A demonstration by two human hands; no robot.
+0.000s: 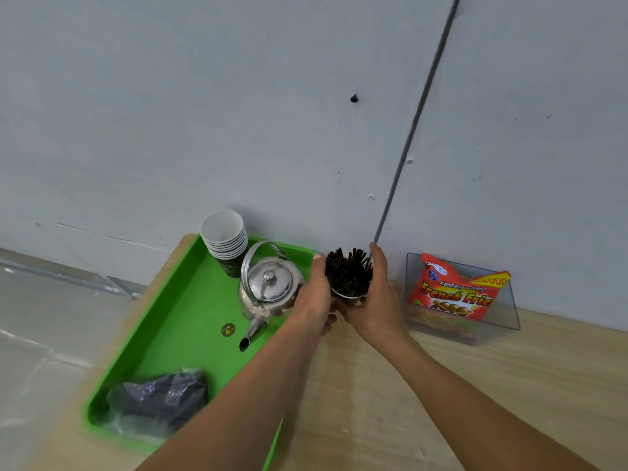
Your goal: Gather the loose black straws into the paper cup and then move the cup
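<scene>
Cup (348, 296): paper, only a sliver of rim and wall visible between the two hands; sits at the back of the table (390, 402), near the wall (238, 113), just right of the tray (183, 321). Whether its base touches the table, cannot tell.
Straws (348, 271): black, bunched upright in the cup, tips fanning out above the rim. No loose ones seen on the table.
Left hand (314, 302): wrapped on the cup's left side, thumb up along the straws, fingers curled underneath; grasping the cup.
Right hand (375, 297): cupped round the cup's right side, fingertip raised beside the straw tips; also grasping the cup.
Tray: green, shallow, on the left part of the table, back edge against the wall.
Kettle (270, 290): steel, lidded, handle up, at the tray's back right, spout pointing toward the camera; just beside the left hand.
Cup stack (226, 243): nested paper cups, white inside, dark outside, at the tray's back, touching or nearly touching the kettle handle.
Bag (159, 399): clear plastic with dark contents, lying in the tray's near left corner.
Holder (465, 300): clear, against the wall to the right of the hands.
Snack pack (455, 290): red and orange, marked "French Fries", leaning inside the holder.
</scene>
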